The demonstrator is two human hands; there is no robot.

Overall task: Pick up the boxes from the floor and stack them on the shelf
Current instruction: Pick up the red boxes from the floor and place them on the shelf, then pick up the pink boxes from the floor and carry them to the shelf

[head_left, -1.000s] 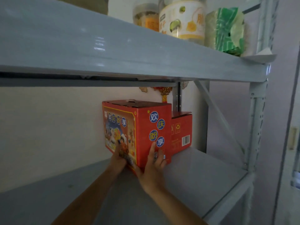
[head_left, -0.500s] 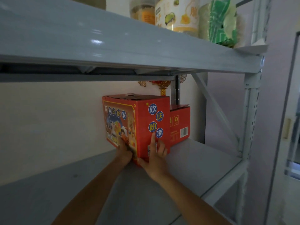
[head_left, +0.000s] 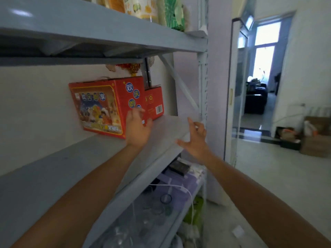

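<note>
- Two hands are by the middle shelf board (head_left: 53, 169). The right hand (head_left: 196, 140) hovers over its front edge, fingers spread and straight, holding nothing.
- The left hand (head_left: 137, 128) is farther in, fingers loosely bent. Its fingertips are at the lower part of the narrow right face of the large red box (head_left: 100, 108). It touches or nearly touches that face and grips nothing.
- The box stands upright toward the back of the board, near the wall. The smaller red box (head_left: 155, 102) is just behind its right end, by the rear post.
- The step in hand, as I judge it, is letting go of a box just placed. The left hand should draw straight back without dragging the corner, and only once the base lies flat and well inside the front edge.
- The next reach is probably down to the floor. The cartons (head_left: 316, 142) beyond the shelf's right end may be among the boxes left, though I cannot tell.
- Half a second earlier both hands pressed the box's lower front corner. Now the right hand is off it, and the left has shifted from the picture face to the narrow face.
- The view has also swung right, bringing a doorway (head_left: 259, 72) into sight.
</note>
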